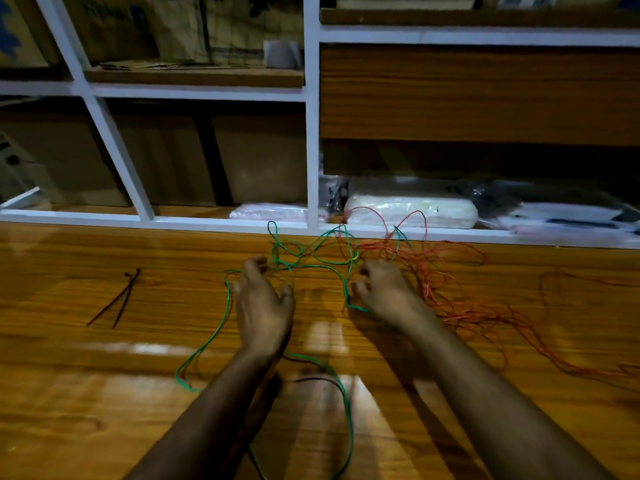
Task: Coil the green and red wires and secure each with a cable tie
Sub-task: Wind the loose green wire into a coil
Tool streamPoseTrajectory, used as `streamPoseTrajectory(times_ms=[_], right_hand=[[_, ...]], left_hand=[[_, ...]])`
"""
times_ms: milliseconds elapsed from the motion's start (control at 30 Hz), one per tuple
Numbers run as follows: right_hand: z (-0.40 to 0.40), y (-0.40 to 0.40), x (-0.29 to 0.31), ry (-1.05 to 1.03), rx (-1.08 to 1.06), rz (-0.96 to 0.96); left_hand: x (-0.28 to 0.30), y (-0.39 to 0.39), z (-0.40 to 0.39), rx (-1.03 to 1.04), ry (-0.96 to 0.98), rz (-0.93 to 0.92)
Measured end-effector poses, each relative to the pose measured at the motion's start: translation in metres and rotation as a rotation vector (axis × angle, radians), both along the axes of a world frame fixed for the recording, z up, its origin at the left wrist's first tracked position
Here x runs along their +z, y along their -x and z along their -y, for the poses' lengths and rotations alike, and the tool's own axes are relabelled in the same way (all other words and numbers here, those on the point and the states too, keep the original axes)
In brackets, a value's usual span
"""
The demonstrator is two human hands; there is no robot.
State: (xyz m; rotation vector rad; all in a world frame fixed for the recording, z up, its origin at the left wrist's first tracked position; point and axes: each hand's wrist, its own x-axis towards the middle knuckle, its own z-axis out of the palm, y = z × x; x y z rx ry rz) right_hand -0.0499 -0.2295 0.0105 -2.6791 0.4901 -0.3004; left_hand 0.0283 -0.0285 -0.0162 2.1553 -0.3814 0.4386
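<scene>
**Two tangled wires, two hands reaching in, nothing coiled yet**

The green wire sprawls in loose loops across the middle of the wooden table, running from the near edge up to the far side by the shelf frame. The red wire lies in a denser mess to its right, trailing off toward the right edge. At the far middle the two cross and interlace.

Your left hand hovers over the green loops with fingers spread and slightly bent; it looks to hold nothing. Your right hand sits at the seam between green and red, fingers curled down. Motion blur means I cannot tell whether it has pinched a strand.

The risks, as I judge them: pull the green before freeing the crossing and you may drag the red along and tighten a knot. Thin, springy wire could also unwind from a loose coil before a tie goes on. The cable ties lie well apart on the left, so reaching for one means letting go with one hand.

Count: one green wire, one red wire, two black cable ties, two hands. Behind the table, white shelving holds cardboard boxes and plastic-wrapped packets.
</scene>
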Motion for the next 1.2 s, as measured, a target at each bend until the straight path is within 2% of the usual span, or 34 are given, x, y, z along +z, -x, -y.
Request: streamPoseTrajectory(times_ms=[33,100,167,233,300,400,500,600,667,733,800,900,967,1067,1200], right_hand=[[-0.004,-0.009,-0.006,-0.011,-0.034,-0.104],[-0.011,-0.019,-0.017,0.057,-0.062,-0.254],[-0.017,-0.024,-0.021,0.095,-0.084,-0.25],[-0.017,-0.028,-0.021,0.032,-0.115,-0.229],[-0.019,-0.03,-0.021,-0.034,-0.067,-0.213],[-0.029,-0.022,-0.021,-0.098,0.129,-0.08],[-0.05,-0.005,-0.015,-0.078,0.316,0.033],[-0.051,-0.001,-0.017,-0.074,0.369,0.081],[-0.043,-0.001,-0.019,-0.254,0.387,0.051],[-0.038,-0.005,-0.018,-0.615,0.338,0.066],[-0.027,-0.018,-0.016,-0.959,0.083,0.186],[-0.002,-0.045,-0.025,-1.197,-0.368,0.269],[0.005,-0.058,-0.03,-1.388,-0.524,0.269],[0.003,-0.072,-0.034,-1.398,-0.566,0.291],[-0.012,-0.072,-0.029,-1.451,-0.441,0.342]], left_hand=[[0.005,0.004,0.0,0.034,-0.02,0.122],[0.011,0.008,0.002,-0.097,0.021,0.202],[0.012,0.008,0.009,-0.314,0.06,0.089],[0.009,0.006,0.015,-0.427,0.031,-0.075],[-0.002,0.001,0.02,-0.393,0.064,-0.225],[-0.013,-0.006,0.025,-0.325,0.3,-0.484],[-0.014,-0.008,0.032,-0.388,0.352,-0.536],[-0.013,-0.005,0.036,-0.483,0.403,-0.511],[-0.013,-0.006,0.036,-0.508,0.361,-0.478],[-0.015,-0.009,0.034,-0.495,0.363,-0.483],[-0.018,-0.01,0.031,-0.475,0.448,-0.523],[-0.028,-0.009,0.024,-0.498,0.539,-0.602],[-0.033,-0.006,0.02,-0.515,0.515,-0.629],[-0.033,-0.003,0.014,-0.505,0.498,-0.621],[-0.025,-0.006,0.01,-0.489,0.494,-0.622]])
